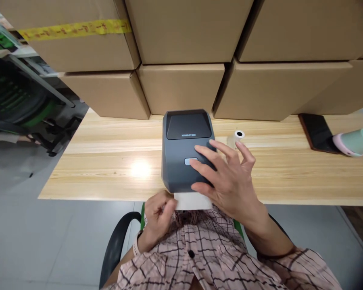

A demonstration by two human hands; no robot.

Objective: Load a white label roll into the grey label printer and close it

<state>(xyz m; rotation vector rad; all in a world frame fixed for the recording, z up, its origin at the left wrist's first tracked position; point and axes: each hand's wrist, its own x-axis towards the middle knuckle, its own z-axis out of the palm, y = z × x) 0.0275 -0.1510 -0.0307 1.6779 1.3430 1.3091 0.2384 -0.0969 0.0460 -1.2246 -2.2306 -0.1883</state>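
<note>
A dark blue-grey label printer point(178, 177) stands at the table's front edge, with a dark window on top and a light button point(188, 161). White paper point(192, 201) sticks out from its front. My right hand point(226, 177) lies over the printer's right side with fingers spread, its index fingertip on the button. At the paper's left edge, my left hand point(160, 211) is curled closed beside the printer's lower left corner; whether the paper is between its fingers is hidden. A small white roll point(239, 134) stands right of the printer.
Cardboard boxes point(181, 88) are stacked along the back of the wooden table point(109, 161). At the right lie a dark phone point(317, 133) and a green and pink cup point(355, 142). A black and green chair point(21, 96) is on the floor at the left.
</note>
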